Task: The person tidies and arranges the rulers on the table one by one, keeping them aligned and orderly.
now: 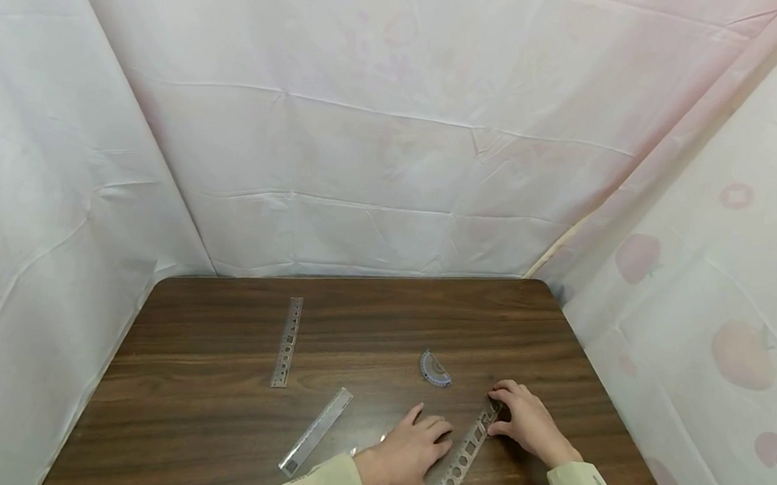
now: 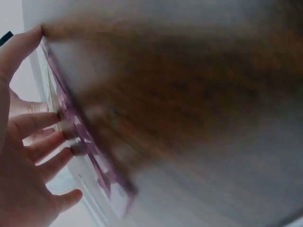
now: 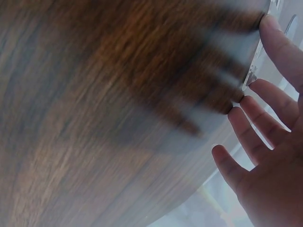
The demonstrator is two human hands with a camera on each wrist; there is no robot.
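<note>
Hands met over 1 clear stencil ruler [image 1: 467, 455] lying slantwise near the front edge of the dark wood-grain table [image 1: 224, 314]. The left hand [image 1: 409, 455] lay flat with straight fingers pressing the ruler's lower stretch. The right hand [image 1: 530, 422] had its fingers bent over the upper end, tips on or at the strip; from the head view it looked like a light pinch, though I could not be sure it was truly gripping. Both wrist views were too blurred to settle it, showing only spread fingers [image 2: 42, 142] against a pinkish translucent edge.

My reading was that the ruler was being steadied or squared up on the table, early in the handling. Any next move would call for getting a fingertip under the thin edge, since flat plastic on smooth veneer gives little to catch.

3 other pieces lay apart: a second stencil ruler [image 1: 287, 342] with punched holes, upright toward the back left; a plain clear ruler [image 1: 316, 432] angled near the left sleeve; a small half-round protractor [image 1: 434, 369] just beyond the hands. Creased pale sheeting [image 1: 393, 161] walled the table in.
</note>
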